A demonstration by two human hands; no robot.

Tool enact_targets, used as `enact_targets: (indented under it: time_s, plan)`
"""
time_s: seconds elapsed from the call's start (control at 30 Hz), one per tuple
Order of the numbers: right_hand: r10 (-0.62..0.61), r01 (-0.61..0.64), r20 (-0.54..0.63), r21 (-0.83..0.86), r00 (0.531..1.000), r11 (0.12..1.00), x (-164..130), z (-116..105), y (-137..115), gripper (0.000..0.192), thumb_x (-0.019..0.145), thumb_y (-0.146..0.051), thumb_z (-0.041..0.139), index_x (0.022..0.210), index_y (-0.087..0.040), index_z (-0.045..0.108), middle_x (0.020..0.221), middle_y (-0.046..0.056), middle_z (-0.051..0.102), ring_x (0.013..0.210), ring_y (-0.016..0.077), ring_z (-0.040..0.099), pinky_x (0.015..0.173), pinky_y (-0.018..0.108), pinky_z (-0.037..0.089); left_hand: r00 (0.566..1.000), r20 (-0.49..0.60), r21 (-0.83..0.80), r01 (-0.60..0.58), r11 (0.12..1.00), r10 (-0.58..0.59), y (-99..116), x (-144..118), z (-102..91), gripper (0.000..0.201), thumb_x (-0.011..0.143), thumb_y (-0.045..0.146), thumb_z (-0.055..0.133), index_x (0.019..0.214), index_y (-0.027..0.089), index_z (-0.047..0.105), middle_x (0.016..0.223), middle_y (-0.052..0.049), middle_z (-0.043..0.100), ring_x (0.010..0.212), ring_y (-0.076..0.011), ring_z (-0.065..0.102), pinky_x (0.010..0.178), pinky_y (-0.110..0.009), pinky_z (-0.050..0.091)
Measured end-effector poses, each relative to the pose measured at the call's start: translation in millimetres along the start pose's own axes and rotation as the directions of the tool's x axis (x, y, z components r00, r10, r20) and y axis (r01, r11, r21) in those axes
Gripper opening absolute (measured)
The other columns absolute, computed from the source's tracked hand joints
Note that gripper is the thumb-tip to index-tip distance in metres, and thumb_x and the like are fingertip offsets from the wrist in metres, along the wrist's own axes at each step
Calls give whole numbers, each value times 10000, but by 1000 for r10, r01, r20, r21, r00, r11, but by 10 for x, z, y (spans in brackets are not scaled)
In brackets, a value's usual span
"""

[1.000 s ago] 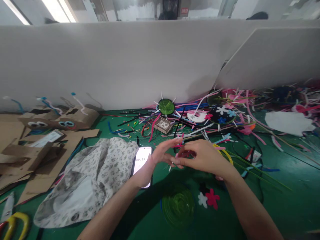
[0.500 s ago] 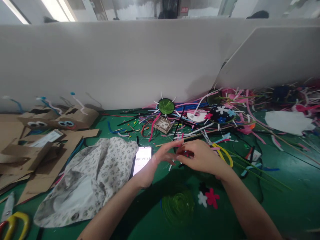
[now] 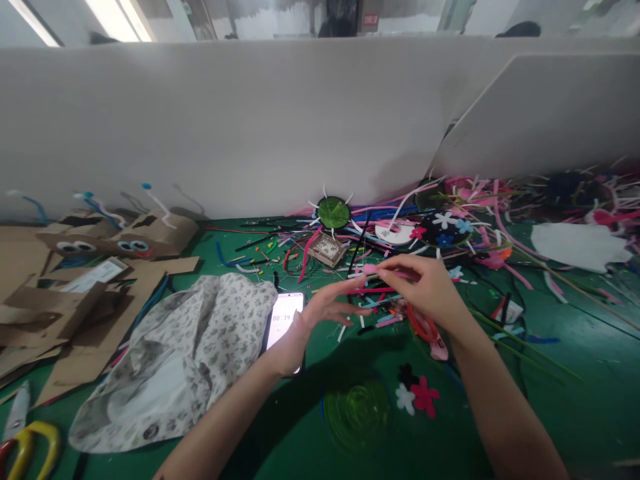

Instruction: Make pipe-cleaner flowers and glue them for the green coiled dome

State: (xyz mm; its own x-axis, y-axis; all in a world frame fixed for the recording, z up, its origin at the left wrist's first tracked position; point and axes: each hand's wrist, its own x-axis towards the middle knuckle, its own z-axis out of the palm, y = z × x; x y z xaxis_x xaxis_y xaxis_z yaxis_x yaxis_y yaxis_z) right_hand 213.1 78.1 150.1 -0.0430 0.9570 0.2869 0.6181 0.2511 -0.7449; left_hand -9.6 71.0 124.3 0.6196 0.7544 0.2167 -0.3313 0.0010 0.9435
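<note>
My right hand [image 3: 423, 287] pinches a small pink piece [image 3: 370, 269] between thumb and fingertips, above the loose craft strips; its exact shape is too small to tell. Just left of it, my left hand [image 3: 325, 313] is open with its fingers stretched out, the index fingertip close to the pink piece. Whether they touch I cannot tell. Below the hands lies a round green coiled piece [image 3: 356, 410]. Beside that coil are a red flower cutout [image 3: 426, 397], a white flower cutout [image 3: 405, 399] and a partly covered black flower cutout [image 3: 407, 376].
A lit phone [image 3: 284, 320] lies under my left wrist, beside a patterned cloth [image 3: 200, 347]. Cardboard figures [image 3: 145, 233] and scissors [image 3: 33, 440] are at left. Pipe cleaners [image 3: 465, 193], a decorated black disc [image 3: 445, 230] and a green disc [image 3: 333, 212] lie along the grey partition [image 3: 225, 127].
My right hand has moved up and slightly right, and a pink piece now shows in its pinch. Red loops under its wrist have come into view. My left hand has barely moved.
</note>
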Motion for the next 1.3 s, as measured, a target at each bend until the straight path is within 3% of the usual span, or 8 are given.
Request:
enact_targets:
  time_s: [0.17, 0.33, 0.53, 0.67, 0.8, 0.93, 1.03, 1.3]
  plan:
    - [7, -10, -189, -14, 982, 1000, -8, -7, -11, 177, 826, -367, 636, 887, -223, 720, 889, 32, 738, 815, 206, 686, 714, 309, 542, 998, 35, -66, -45, 997, 47, -54, -13, -46, 733, 815, 802, 280, 1359, 358, 491, 1521, -80, 392, 1098, -317, 630, 819, -417, 503]
    - [2, -2, -175, -1, 985, 1000, -7, 12, 4, 154, 831, -346, 648, 906, -231, 719, 897, 25, 734, 829, 194, 682, 719, 300, 549, 998, 42, -27, -51, 998, 52, -100, -23, -80, 585, 905, 666, 349, 1408, 375, 413, 1556, -81, 323, 1107, -304, 632, 837, -406, 523]
    - [-59, 67, -120, 63, 991, 996, -49, 95, -86, 136, 825, -333, 663, 888, -226, 717, 899, 30, 732, 804, 183, 684, 707, 296, 557, 995, -91, 196, 51, 979, -33, -138, 3, -78, 373, 850, 264, 667, 1213, 284, 585, 1418, -113, 495, 618, -89, 657, 640, -268, 535]
    - [-152, 157, -84, 65, 985, 985, -109, 161, -197, 81, 837, -273, 653, 867, -238, 719, 872, 16, 731, 794, 166, 682, 687, 273, 553, 985, -114, 262, 156, 952, -130, -158, 43, -86, 382, 718, 303, 796, 1044, 202, 624, 1061, -64, 660, 670, -104, 612, 637, -231, 488]
    - [-320, 320, 21, 12, 947, 947, -156, 208, -258, 102, 864, -210, 626, 897, -247, 715, 870, 0, 732, 817, 148, 669, 751, 273, 532, 967, -177, 133, 208, 969, -183, -153, 71, -82, 271, 882, 446, 590, 852, 177, 607, 728, 9, 605, 550, -87, 512, 550, -213, 422]
    - [-444, 449, 126, -10, 887, 894, -169, 234, -239, 171, 895, -165, 565, 954, -250, 702, 916, 1, 732, 865, 152, 654, 814, 307, 509, 959, -204, 147, 228, 962, -196, -133, 64, -78, 311, 933, 453, 497, 794, 185, 571, 659, 25, 570, 519, -97, 489, 517, -220, 381]
    - [-453, 459, 170, 2, 875, 888, -163, 246, -216, 170, 895, -162, 562, 955, -241, 700, 929, 3, 729, 889, 152, 643, 821, 307, 502, 954, -219, 169, 246, 955, -207, -148, 52, -89, 363, 930, 486, 483, 737, 186, 547, 611, 35, 510, 517, -103, 455, 504, -225, 357]
    - [-346, 358, 162, -48, 924, 933, -135, 250, -182, 58, 863, -244, 642, 855, -213, 690, 802, 6, 700, 760, 147, 622, 730, 286, 481, 958, -201, 213, 249, 945, -207, -243, 73, -173, 409, 923, 480, 494, 660, 167, 513, 567, 45, 426, 501, -86, 371, 493, -231, 272]
